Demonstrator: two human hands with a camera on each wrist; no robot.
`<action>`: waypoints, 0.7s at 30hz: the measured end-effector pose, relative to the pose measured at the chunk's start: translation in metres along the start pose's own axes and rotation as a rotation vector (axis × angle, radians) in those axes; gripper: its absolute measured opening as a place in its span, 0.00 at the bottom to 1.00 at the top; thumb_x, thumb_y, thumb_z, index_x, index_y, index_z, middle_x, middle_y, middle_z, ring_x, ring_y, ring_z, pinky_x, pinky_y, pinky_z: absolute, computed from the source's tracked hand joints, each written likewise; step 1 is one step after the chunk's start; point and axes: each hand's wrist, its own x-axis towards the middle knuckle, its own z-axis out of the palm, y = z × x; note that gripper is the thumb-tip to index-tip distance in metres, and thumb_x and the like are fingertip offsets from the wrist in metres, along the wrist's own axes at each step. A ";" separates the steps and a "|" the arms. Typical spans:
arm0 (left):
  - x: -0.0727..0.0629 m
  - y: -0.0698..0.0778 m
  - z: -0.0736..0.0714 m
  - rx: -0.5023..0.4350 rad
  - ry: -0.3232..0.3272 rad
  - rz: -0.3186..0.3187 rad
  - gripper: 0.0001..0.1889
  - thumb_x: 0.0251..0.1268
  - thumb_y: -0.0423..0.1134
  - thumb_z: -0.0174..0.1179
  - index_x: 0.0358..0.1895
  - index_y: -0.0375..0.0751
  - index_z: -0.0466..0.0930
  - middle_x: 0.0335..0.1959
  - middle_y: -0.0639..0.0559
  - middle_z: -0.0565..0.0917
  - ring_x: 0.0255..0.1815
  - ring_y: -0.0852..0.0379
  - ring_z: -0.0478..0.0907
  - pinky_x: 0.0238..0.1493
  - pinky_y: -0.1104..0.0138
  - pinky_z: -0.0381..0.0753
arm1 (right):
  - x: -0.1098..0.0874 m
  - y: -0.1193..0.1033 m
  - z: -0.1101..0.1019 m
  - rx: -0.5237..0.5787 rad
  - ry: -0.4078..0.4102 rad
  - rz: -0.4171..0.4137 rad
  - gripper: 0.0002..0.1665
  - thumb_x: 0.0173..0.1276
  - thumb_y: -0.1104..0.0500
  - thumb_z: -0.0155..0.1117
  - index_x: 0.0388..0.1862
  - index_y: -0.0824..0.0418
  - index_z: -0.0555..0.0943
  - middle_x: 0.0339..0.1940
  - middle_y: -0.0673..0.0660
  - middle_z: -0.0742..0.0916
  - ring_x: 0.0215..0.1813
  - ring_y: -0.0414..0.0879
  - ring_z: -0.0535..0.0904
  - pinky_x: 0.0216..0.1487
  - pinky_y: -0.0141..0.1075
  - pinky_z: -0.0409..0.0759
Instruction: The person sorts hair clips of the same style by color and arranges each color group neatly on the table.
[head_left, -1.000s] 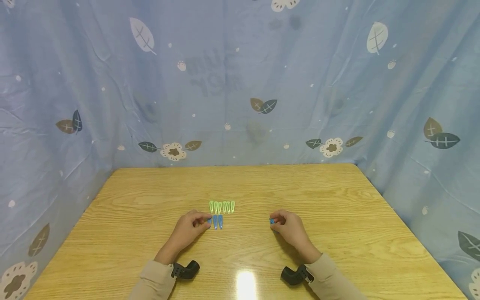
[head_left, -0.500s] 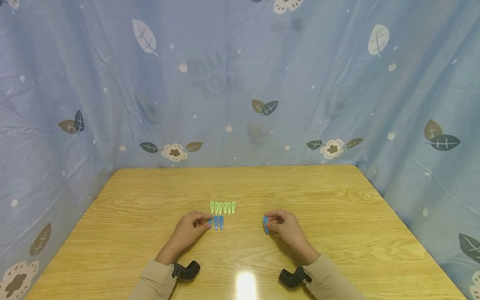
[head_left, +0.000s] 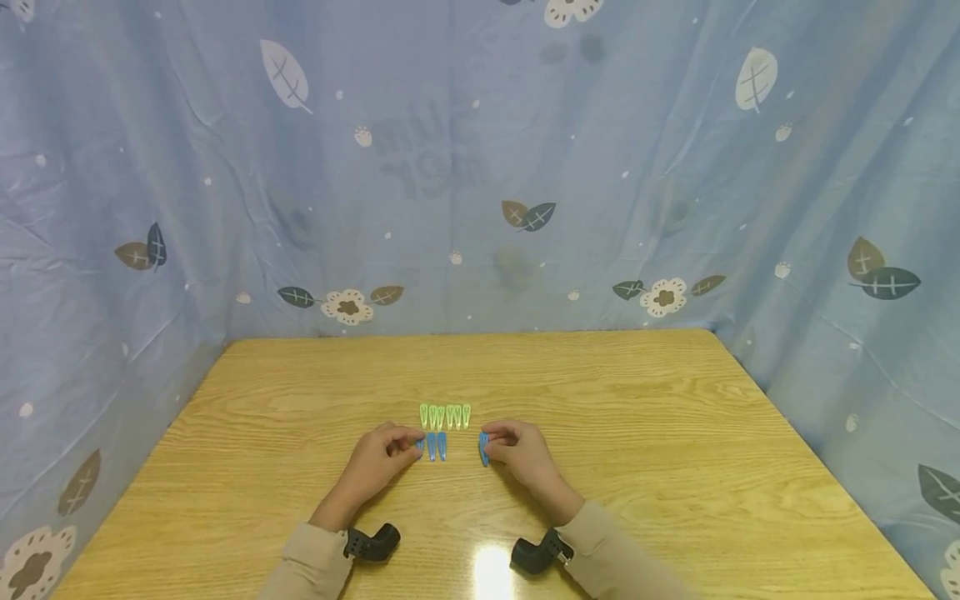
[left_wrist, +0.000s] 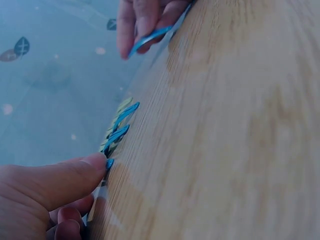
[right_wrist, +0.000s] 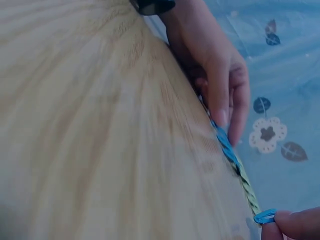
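Note:
Thumb and index finger of my right hand [head_left: 523, 454] pinch a blue snap hair clip [head_left: 483, 450], whose long body juts out past the fingertips in the right wrist view. Across from it, my left hand [head_left: 377, 458] holds another blue hair clip [left_wrist: 110, 163] between thumb and finger at the left end of the lower row; the fingers partly cover that clip. Two more blue hair clips [head_left: 437, 447] lie side by side just right of the left fingertips. Behind them runs a row of several light green hair clips [head_left: 450, 417].
The wood-grain table [head_left: 637, 400] carries both rows near its middle. A blue curtain [head_left: 450, 167] with leaves and flowers stands around the back and sides. Black wrist mounts [head_left: 372, 542] sit at both cuffs, and a bright glare spot lies at the front.
My right hand has moved left with the blue hair clip, toward the lower row, and more of the clip now shows. My left hand has stayed in place.

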 end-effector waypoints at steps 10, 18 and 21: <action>0.001 0.001 0.000 -0.001 0.015 -0.008 0.11 0.61 0.36 0.66 0.46 0.42 0.85 0.29 0.58 0.74 0.26 0.63 0.66 0.28 0.71 0.70 | 0.017 0.021 0.023 -0.058 0.032 -0.025 0.13 0.59 0.71 0.67 0.44 0.72 0.83 0.37 0.60 0.85 0.40 0.46 0.79 0.41 0.29 0.77; 0.001 0.001 -0.001 -0.009 -0.006 -0.030 0.11 0.62 0.37 0.65 0.47 0.43 0.85 0.29 0.57 0.74 0.26 0.61 0.67 0.29 0.70 0.70 | 0.024 0.019 0.039 -0.101 0.044 -0.058 0.13 0.57 0.72 0.66 0.42 0.71 0.84 0.36 0.61 0.85 0.38 0.46 0.80 0.40 0.31 0.78; 0.001 0.000 0.000 -0.008 -0.003 -0.037 0.11 0.61 0.38 0.66 0.46 0.43 0.86 0.29 0.57 0.74 0.26 0.61 0.67 0.28 0.70 0.70 | 0.025 0.019 0.044 -0.133 0.062 -0.094 0.12 0.55 0.73 0.66 0.41 0.72 0.84 0.34 0.58 0.85 0.36 0.43 0.80 0.38 0.32 0.79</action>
